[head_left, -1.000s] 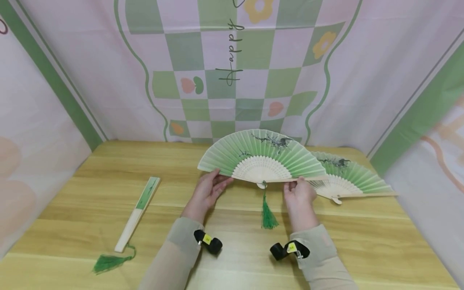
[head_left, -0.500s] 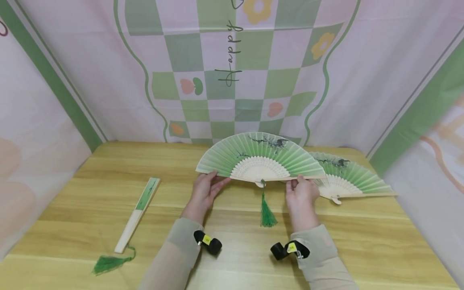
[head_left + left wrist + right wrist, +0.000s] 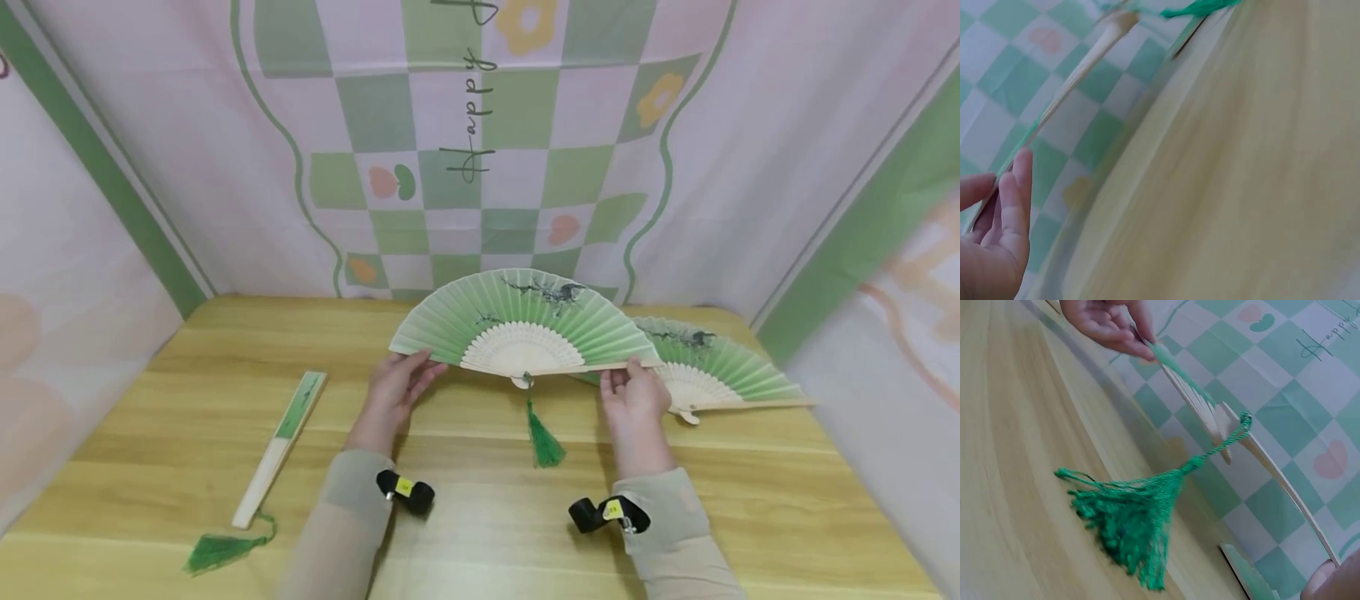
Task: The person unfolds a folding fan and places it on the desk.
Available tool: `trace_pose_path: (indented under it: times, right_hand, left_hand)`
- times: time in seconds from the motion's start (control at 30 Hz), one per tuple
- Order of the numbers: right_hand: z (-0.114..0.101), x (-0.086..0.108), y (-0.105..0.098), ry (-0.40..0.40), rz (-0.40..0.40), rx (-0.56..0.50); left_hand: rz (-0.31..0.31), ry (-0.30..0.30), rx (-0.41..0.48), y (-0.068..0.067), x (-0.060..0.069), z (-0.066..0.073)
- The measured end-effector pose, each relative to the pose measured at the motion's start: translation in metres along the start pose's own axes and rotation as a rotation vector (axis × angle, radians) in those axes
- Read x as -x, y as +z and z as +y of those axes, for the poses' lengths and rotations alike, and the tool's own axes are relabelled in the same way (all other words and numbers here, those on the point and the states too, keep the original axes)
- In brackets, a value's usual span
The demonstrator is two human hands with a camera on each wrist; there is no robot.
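Both hands hold a spread green fan (image 3: 525,321) up above the table, its green tassel (image 3: 545,437) hanging from the pivot. At the fan's left end the left hand (image 3: 390,396) pinches the edge between thumb and fingers; the left wrist view shows this hand (image 3: 997,231) on the thin edge. The right hand (image 3: 636,408) grips the right guard stick. In the right wrist view the tassel (image 3: 1132,525) hangs large in front, with the left hand (image 3: 1110,325) beyond it and part of the right hand (image 3: 1335,581) in the corner.
A second open fan (image 3: 712,375) stands at the right, partly hidden behind the held fan. A folded fan (image 3: 277,450) with a green tassel (image 3: 225,552) lies on the left of the wooden table (image 3: 465,533). A checked cloth (image 3: 517,183) hangs behind.
The held fan has moved a little to the left with the left hand. The right hand has slid slightly outward along the right stick, so the hands are farther apart.
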State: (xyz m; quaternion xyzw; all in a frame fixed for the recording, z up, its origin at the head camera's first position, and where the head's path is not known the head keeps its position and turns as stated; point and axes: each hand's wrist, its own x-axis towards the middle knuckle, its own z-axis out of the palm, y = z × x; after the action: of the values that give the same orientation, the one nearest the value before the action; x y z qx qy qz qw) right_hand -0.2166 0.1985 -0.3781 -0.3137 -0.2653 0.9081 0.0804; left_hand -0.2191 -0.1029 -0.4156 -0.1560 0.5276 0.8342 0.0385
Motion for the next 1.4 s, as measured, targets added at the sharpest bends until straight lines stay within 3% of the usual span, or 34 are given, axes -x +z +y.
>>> trace_pose_path:
  times: [0.2, 0.47, 0.8, 0.87, 1.03, 1.23, 1.4]
  right_hand:
    - [-0.004, 0.000, -0.006, 0.065, -0.027, 0.041]
    - [-0.015, 0.000, -0.014, 0.103, -0.055, 0.177]
    - [-0.036, 0.000, -0.020, 0.191, -0.191, 0.316]
    - [-0.039, 0.000, -0.025, 0.204, -0.218, 0.354]
    - [-0.044, -0.001, -0.036, 0.208, -0.247, 0.428]
    - [-0.047, 0.000, -0.049, 0.200, -0.295, 0.543]
    - [-0.050, 0.000, -0.061, 0.175, -0.380, 0.677]
  left_hand:
    - [0.001, -0.031, -0.061, -0.026, 0.000, 0.011]
    - [-0.099, -0.088, -0.136, -0.045, -0.001, 0.022]
    - [-0.171, -0.154, -0.284, -0.060, 0.007, 0.031]
    - [-0.213, -0.165, -0.341, -0.063, 0.008, 0.033]
    - [-0.280, -0.194, -0.466, -0.068, 0.011, 0.041]
    - [-0.283, -0.222, -0.593, -0.071, 0.012, 0.043]
    - [-0.313, -0.231, -0.639, -0.074, 0.014, 0.046]
